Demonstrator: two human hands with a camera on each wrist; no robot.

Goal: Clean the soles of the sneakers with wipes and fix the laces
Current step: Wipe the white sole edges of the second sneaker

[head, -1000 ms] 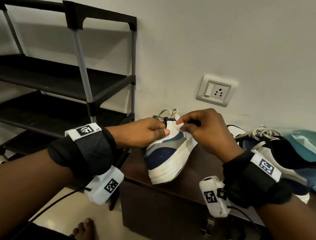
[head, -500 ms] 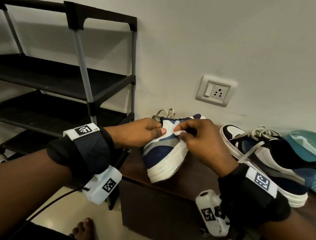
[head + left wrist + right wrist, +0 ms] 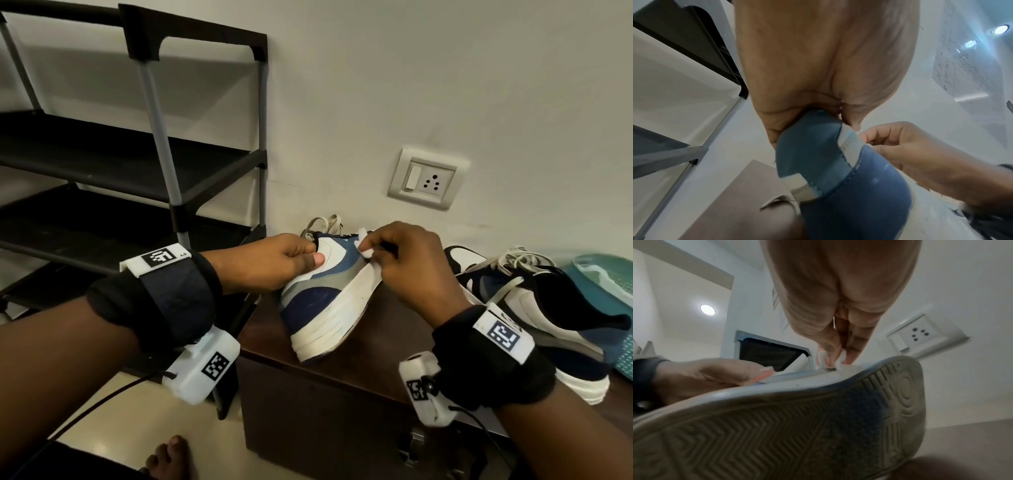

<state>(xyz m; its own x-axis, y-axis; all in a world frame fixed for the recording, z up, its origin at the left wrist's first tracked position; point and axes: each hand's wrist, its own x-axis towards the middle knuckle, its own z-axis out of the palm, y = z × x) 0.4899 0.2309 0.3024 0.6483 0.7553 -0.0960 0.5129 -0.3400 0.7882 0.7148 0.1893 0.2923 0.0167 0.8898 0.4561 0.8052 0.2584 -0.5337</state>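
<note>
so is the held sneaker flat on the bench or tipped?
Tipped: the sneaker rests on its heel, toe raised by the left hand, its tread facing the right wrist camera.

Worktop (image 3: 394,329): dark brown, set against the wall, just beside a black shelf rack (image 3: 191,178).
Near sneaker (image 3: 322,308): navy, grey and white; tilted, heel edge down on the worktop, sole turned rightward.
Second sneaker (image 3: 534,308): flat on the worktop, right of the first.
Teal item (image 3: 606,287): far right edge, partly hidden.
</note>
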